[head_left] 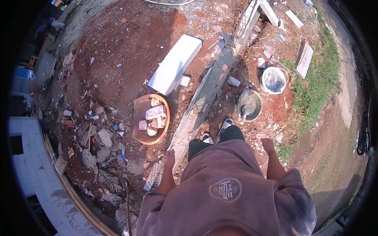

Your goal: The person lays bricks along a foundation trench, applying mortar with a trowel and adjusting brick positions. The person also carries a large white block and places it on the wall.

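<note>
My left hand hangs over the low wall, near its close end. Nothing shows in its loosely bent fingers. To the right, my right hand hangs away from my side with its fingers loose and holds nothing. Grey wet mortar covers the wall's top farther off. Left of the wall stands an orange basin with several broken brick pieces in it. Right of the wall, a mortar bucket has a trowel lying in it. A white bucket with grey contents stands just beyond.
A long white block lies left of the wall. Rubble and concrete chunks cover the left ground. At the right, a board lies beside the grass. A pale block structure edges the far left.
</note>
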A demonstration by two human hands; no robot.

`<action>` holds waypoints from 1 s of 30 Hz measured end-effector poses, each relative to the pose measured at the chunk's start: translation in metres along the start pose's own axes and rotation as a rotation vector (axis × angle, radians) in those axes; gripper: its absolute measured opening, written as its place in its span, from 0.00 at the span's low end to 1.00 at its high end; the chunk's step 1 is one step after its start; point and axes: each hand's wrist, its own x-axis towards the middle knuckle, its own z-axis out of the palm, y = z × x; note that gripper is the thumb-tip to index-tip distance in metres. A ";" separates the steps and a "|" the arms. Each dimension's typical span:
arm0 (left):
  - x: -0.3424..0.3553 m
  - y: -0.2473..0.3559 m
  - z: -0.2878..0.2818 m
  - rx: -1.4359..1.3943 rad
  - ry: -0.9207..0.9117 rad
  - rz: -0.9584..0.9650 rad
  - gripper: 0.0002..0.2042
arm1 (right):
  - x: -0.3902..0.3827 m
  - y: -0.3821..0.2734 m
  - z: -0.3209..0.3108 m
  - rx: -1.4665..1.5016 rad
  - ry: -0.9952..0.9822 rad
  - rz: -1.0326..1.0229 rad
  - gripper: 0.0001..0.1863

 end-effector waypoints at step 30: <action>-0.007 0.137 -0.133 -0.044 0.448 0.114 0.13 | 0.225 0.089 -0.146 -0.123 0.090 0.133 0.20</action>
